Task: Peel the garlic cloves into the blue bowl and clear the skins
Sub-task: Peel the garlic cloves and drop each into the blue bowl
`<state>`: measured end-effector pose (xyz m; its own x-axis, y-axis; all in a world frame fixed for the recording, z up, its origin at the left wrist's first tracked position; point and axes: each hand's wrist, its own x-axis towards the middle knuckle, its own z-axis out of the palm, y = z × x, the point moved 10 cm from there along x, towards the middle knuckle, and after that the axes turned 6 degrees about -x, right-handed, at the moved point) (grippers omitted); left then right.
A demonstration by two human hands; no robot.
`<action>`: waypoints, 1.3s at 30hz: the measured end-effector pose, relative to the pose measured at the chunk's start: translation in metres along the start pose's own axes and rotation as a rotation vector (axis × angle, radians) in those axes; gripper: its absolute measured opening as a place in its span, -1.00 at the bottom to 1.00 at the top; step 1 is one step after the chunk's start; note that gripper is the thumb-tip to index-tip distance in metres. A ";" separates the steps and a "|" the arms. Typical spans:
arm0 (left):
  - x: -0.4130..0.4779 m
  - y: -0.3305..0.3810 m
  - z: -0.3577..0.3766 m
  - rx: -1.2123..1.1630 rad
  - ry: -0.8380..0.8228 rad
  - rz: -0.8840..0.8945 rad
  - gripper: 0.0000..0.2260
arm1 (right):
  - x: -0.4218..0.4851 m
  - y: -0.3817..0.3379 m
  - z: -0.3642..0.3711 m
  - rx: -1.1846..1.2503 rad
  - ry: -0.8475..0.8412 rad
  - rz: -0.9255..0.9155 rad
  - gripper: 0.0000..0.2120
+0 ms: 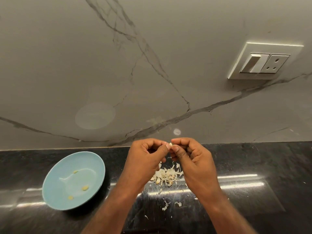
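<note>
clove pinched between both hands above the skin pile

nearest the person, a few stray flakes lay on the dark counter. beyond them sat the pile of skins, with what looked like some unpeeled cloves at its left edge. the blue bowl stood well to the left of the pile and held three peeled cloves, lying apart from one another.

above the pile, the left hand and right hand met fingertip to fingertip, each pinching the small garlic clove between thumb and forefinger. its long axis was too small to make out. the bowl lay leftward and nearer the person than the grip, so the left hand was likely the better placed for the drop.

farthest back, a switch plate sat on the marble wall.
</note>
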<state>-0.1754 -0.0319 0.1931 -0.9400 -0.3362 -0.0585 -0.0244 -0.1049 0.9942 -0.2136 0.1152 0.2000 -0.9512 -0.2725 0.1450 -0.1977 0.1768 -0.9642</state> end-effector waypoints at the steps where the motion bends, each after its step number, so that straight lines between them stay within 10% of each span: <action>1: 0.000 -0.001 0.000 0.002 0.003 -0.006 -0.94 | 0.000 -0.001 0.001 -0.016 -0.012 -0.006 -0.85; 39: -0.005 0.015 0.012 0.154 -0.079 0.310 -0.82 | 0.002 -0.009 -0.010 0.012 0.009 0.088 -0.88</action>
<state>-0.1748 -0.0207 0.2090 -0.9340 -0.2558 0.2496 0.2212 0.1348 0.9659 -0.2162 0.1221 0.2116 -0.9669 -0.2476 0.0616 -0.1104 0.1884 -0.9759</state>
